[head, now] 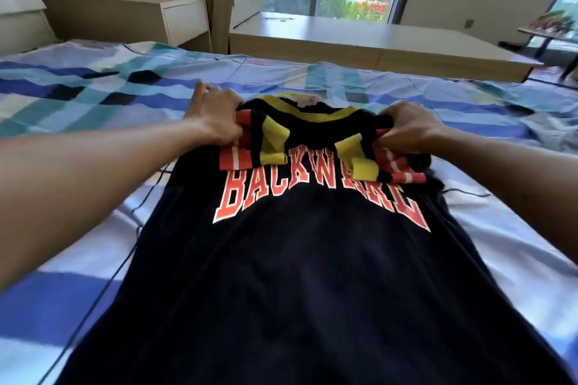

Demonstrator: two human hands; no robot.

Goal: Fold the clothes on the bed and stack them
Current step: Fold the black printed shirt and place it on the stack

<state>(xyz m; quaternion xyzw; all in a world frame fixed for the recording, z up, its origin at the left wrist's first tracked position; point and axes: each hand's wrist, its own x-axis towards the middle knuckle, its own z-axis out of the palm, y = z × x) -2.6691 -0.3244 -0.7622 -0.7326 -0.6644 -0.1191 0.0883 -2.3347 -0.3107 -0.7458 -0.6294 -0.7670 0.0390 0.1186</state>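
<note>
Fabric of the black T-shirt (297,275) runs lengthwise on the checked bedsheet (78,97), hem at the bottom of the frame and collar at mid-frame. The left hand (215,122) and right hand (406,131) sit level at the collar end, equally near. Each has its fingers curled, gripping one of the bunched striped sleeves (237,153). The likely next fold brings that end down-frame along the long axis.

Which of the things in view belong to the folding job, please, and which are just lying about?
In the job: black BACKWARD T-shirt, gripped by the left hand and right hand; checked bed beneath it.
Just lying about: drawer unit, window bench, side table.
</note>
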